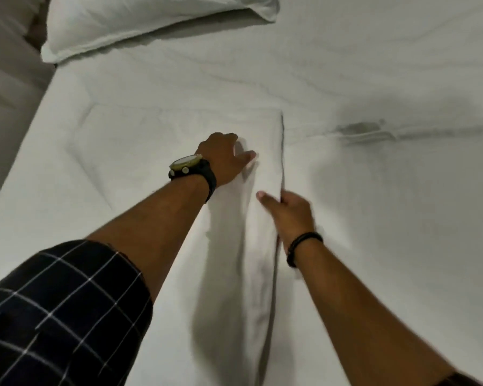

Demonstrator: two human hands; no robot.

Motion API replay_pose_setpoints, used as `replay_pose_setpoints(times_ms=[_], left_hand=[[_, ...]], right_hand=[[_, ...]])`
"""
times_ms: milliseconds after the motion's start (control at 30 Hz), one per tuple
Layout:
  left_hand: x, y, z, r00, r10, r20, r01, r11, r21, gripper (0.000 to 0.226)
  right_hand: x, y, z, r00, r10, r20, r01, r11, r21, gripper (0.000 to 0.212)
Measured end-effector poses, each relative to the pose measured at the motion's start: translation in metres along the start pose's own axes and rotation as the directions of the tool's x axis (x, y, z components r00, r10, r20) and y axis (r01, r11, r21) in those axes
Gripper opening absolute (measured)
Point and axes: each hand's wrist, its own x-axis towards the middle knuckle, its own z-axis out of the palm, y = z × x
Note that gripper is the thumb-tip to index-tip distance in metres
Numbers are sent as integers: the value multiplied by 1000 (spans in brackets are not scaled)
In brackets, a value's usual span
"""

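Observation:
A white cloth (pixel 151 140) lies spread on the bed, its right edge raised into a long fold (pixel 265 235) running toward me. My left hand (pixel 225 157), with a watch on the wrist, grips the fold near its far end; the fingers are tucked into the fabric and only the thumb shows. My right hand (pixel 287 210), a black band at the wrist, holds the same fold lower down, thumb on top and fingers hidden behind the edge.
The bed sheet (pixel 374 190) is white and creased, with a wrinkled ridge (pixel 363 130) at the right. A white pillow (pixel 140 20) lies at the far left corner. The bed's left edge (pixel 20 151) drops to a pale floor.

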Motion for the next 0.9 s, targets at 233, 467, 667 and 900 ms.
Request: replay_pose_setpoints(times_ms=[233, 467, 667, 900], left_hand=[[61, 71, 18, 977, -168, 128, 125, 948, 293, 113], [82, 49, -11, 986, -155, 67, 151, 987, 58, 40], [77, 23, -32, 964, -248, 91, 264, 906, -332, 16], [37, -54, -56, 909, -394, 136, 313, 432, -846, 12]], right_hand=[[12, 3, -1, 995, 90, -41, -89, 996, 25, 52], [10, 2, -15, 979, 93, 182, -112, 989, 100, 24], [-12, 4, 6, 934, 196, 300, -180, 980, -78, 32], [-53, 12, 58, 997, 11, 82, 0, 992, -127, 12]])
